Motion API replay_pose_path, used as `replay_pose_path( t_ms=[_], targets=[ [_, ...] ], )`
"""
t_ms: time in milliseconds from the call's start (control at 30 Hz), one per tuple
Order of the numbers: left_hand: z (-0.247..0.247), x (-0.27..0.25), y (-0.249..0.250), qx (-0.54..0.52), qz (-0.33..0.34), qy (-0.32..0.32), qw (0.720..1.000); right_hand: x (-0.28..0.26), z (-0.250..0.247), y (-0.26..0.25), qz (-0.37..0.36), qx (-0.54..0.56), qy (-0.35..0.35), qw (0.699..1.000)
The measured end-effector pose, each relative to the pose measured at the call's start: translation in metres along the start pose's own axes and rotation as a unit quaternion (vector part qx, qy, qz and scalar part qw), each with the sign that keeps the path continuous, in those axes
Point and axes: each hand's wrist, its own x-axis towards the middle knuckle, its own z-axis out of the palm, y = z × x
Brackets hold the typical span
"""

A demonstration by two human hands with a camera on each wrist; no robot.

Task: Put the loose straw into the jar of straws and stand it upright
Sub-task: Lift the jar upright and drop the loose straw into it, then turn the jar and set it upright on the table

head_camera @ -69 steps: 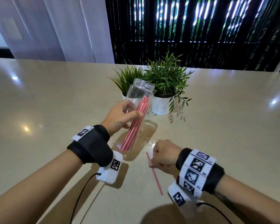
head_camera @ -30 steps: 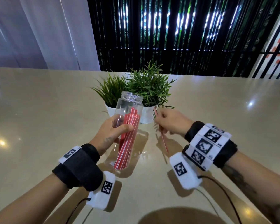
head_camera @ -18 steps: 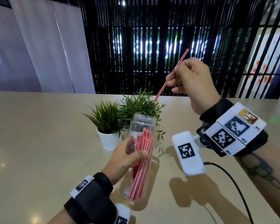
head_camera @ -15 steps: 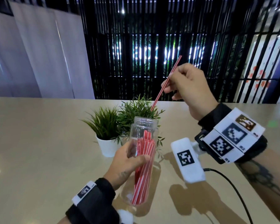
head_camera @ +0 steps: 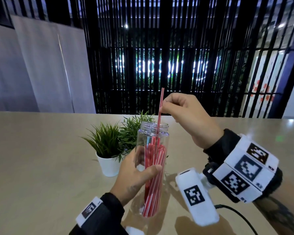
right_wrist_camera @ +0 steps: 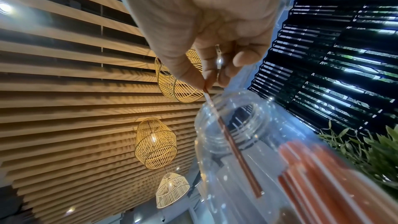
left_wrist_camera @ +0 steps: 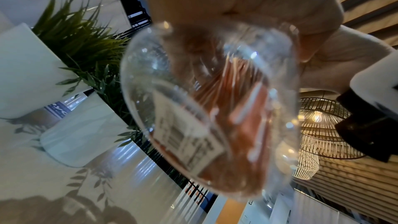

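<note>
A clear plastic jar (head_camera: 152,133) with several red-and-white straws (head_camera: 154,184) stands slightly tilted above the beige table, gripped round its middle by my left hand (head_camera: 134,177). My right hand (head_camera: 185,114) pinches the loose red straw (head_camera: 160,106) above the jar's mouth. The straw's lower end is inside the jar, passing through the neck. In the right wrist view the loose straw (right_wrist_camera: 234,149) runs from my fingertips (right_wrist_camera: 206,81) down into the jar (right_wrist_camera: 237,142). The left wrist view shows the jar's (left_wrist_camera: 206,101) base with a white label, blurred.
Two small green plants in white pots (head_camera: 109,165) stand just behind and left of the jar. The beige table (head_camera: 41,158) stretches wide on both sides. A cable (head_camera: 236,216) trails from my right wrist. Dark slatted screens and pale curtains stand beyond the table.
My right hand picked the straw off the table, raised it above the jar, turned it near upright and lowered its end into the jar's mouth. My left hand kept holding the jar.
</note>
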Motion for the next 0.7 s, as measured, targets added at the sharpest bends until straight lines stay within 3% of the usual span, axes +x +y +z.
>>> replay_pose_path(
  t_ms=[200,366,566,700],
  targets=[
    [-0.002,0.002,0.001,-0.003,0.015,0.010,1.000,-0.012,0.001,0.004,-0.002,-0.038,-0.035,0.999],
    [-0.002,0.002,0.003,-0.005,0.028,0.011,1.000,-0.011,-0.013,0.000,-0.016,-0.074,0.015,0.997],
    [0.000,0.003,0.003,-0.032,0.026,0.012,0.999,-0.020,-0.016,0.018,-0.026,0.006,0.104,0.994],
    [0.002,0.004,0.004,-0.046,0.024,0.017,0.999,-0.057,0.004,0.050,0.074,0.079,-0.006,0.994]
  ],
)
